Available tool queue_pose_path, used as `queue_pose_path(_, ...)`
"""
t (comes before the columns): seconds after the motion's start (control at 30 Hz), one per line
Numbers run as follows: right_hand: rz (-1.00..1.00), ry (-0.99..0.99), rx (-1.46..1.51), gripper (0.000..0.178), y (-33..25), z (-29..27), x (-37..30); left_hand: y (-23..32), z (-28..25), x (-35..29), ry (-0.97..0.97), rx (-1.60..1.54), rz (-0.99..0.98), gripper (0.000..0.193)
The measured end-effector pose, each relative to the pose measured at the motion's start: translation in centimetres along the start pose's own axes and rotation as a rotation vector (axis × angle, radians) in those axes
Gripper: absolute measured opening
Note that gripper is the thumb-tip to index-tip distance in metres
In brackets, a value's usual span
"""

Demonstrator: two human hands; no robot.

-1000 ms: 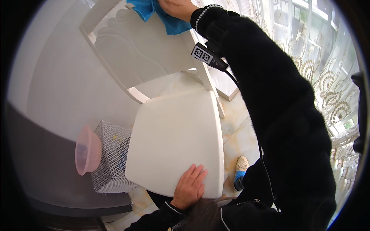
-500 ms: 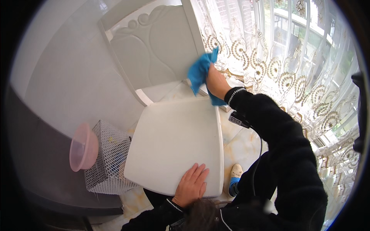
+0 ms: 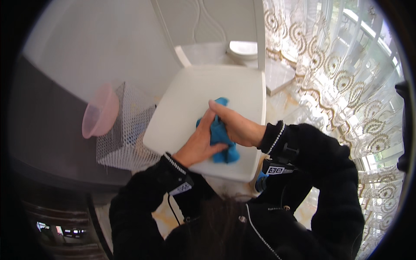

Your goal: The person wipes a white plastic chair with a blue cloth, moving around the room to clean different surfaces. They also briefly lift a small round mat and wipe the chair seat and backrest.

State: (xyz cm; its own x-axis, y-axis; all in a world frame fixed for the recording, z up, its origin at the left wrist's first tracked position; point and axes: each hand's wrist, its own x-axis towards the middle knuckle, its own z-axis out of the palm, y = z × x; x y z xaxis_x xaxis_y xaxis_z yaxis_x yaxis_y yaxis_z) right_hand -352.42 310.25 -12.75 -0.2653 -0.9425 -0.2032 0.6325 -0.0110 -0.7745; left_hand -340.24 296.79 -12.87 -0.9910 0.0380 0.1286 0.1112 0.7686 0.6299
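A blue cloth (image 3: pixel 219 134) is bunched between my two hands, above the front half of a white chair's seat (image 3: pixel 182 108). My left hand (image 3: pixel 197 143) holds the cloth from the left, its thumb lying across the lower part. From the right, my right hand (image 3: pixel 242 128) grips the same cloth, with its thumb pointing toward the left fingertips. Folds of cloth hide some of the fingers. Behind the seat rises the chair's carved white backrest (image 3: pixel 208 21).
Left of the chair, a pink basin (image 3: pixel 102 110) rests against a white wire-mesh basket (image 3: pixel 125 149). A dark grey cabinet (image 3: pixel 47 117) stands farther left. Patterned sheer curtains (image 3: pixel 338 73) hang along the right. A white rounded object (image 3: pixel 243 48) shows behind the chair.
My right hand has brought the cloth from beside the backrest down over the seat. My left hand has lifted off the seat's front and joined it on the cloth. The view has shifted.
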Motion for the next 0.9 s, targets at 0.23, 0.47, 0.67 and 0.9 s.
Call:
queue_pose_path(0.23,-0.563,0.102,-1.476,0.049,3.8,-5.3,-1.0,-13.2,-2.0,-0.2,-0.025,0.394,0.172,0.068)
queue_pose_path(0.47,-0.609,0.34,-1.813,0.054,3.2,-11.0,3.4,-17.1,-7.1,4.7,-0.06,0.593,-0.164,0.068)
queue_pose_path(0.67,-0.709,0.529,-1.808,0.059,2.8,-12.9,5.3,-10.7,-1.0,9.8,-0.199,0.27,0.236,0.046)
queue_pose_path(0.9,-0.69,0.483,-1.877,0.062,1.6,-12.1,4.3,-6.9,-10.9,24.1,0.679,0.162,0.032,0.03)
